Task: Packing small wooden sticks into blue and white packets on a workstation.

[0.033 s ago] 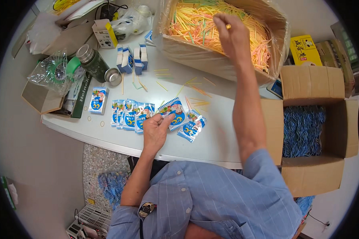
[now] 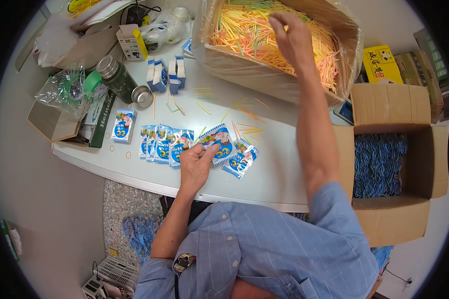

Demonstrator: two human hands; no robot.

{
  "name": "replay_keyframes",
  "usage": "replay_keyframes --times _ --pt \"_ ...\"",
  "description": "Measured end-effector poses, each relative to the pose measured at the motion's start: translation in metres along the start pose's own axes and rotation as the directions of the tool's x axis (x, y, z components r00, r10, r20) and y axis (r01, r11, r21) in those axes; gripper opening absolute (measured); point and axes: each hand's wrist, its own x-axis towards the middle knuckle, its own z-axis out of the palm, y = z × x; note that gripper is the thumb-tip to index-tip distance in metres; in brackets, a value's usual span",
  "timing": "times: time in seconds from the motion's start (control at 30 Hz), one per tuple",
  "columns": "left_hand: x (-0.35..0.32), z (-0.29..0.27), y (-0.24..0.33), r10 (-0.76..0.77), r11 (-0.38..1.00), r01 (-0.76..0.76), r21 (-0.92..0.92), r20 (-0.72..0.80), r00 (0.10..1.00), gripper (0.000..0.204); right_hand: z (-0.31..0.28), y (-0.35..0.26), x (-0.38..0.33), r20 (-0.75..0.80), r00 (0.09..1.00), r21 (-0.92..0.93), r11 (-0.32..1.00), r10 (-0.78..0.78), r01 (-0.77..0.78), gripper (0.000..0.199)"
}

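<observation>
Two hands are working: the left hand (image 2: 195, 164) is pressing flat fingers on a blue-and-white packet (image 2: 219, 143) near the table's (image 2: 279, 172) front edge, while the right hand (image 2: 293, 37) is pinching coloured sticks (image 2: 244, 30) in the far cardboard box (image 2: 264, 74); lifting few sticks seems wisest.

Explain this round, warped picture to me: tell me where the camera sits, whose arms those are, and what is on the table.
There is no machine here: a camera worn on a person's head looks down, and its wide lens bends the edges. Both arms belong to the wearer. The left hand presses on a blue and white packet, one of a row on the white table. The right hand reaches into a big cardboard box filled with thin coloured sticks; whether it grips any is unclear. To the right stands an open box of blue bundles.
</observation>
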Motion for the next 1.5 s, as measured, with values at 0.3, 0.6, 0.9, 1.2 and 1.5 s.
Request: replay_keyframes --times 0.3,0.6,0.9,1.2,1.5 --pt "-0.007 -0.001 -0.012 -0.102 0.995 0.102 0.008 0.062 0.993 0.025 0.032 0.09 0.093 0.316 0.79 0.329 0.842 -0.525 0.428 0.03" --pt "0.002 0.002 -0.014 -0.064 0.997 0.066 -0.042 0.047 0.997 0.033 0.068 0.081 0.111 0.791 0.598 -0.389 0.86 0.128 0.331 0.026" --pt "0.002 0.0 -0.018 -0.047 0.998 0.048 -0.05 0.021 0.999 0.031 0.076 0.086 0.098 0.668 0.744 -0.238 0.938 -0.031 0.252 0.03" --pt "0.009 -0.013 -0.005 0.01 0.989 -0.021 -0.147 -0.077 0.997 0.03 0.039 0.095 0.087 0.417 0.909 -0.001 1.0 -0.019 0.021 0.017" --pt "0.033 -0.044 0.087 0.263 0.845 -0.364 -0.391 -0.288 0.921 0.027 -0.038 -0.037 0.034 0.851 0.525 0.453 0.532 -0.018 -0.715 0.032"
